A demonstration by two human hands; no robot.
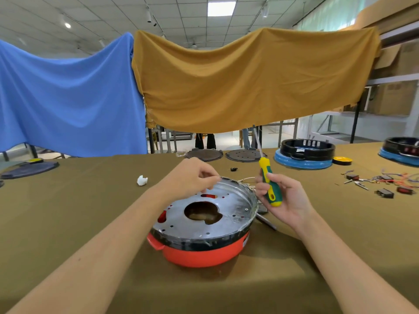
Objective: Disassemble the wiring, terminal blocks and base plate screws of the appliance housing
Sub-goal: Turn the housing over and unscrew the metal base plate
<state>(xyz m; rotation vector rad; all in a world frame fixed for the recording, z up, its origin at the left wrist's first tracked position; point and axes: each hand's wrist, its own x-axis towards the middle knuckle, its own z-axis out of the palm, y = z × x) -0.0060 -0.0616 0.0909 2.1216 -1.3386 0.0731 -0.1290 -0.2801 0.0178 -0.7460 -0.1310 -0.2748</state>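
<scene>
We see a big table with an olive-brown cloth on it. Behind it hang a blue sheet and a mustard sheet.

In the middle of the table, right in front of us, sits the red appliance housing, turned upside down. Its shiny metal base plate faces up and has a big hole in the middle.

Our left hand is over the far rim of the plate. Its fingers are curled and its fingertips are pinched together. We cannot tell if they hold something small.

Our right hand is just beside the housing. Its fingers wrap around the yellow and green screwdriver, which points up.

Farther back on the right sit two black and blue housings. Loose wires and switches lie far right. A small white crumpled scrap lies to the left.
</scene>
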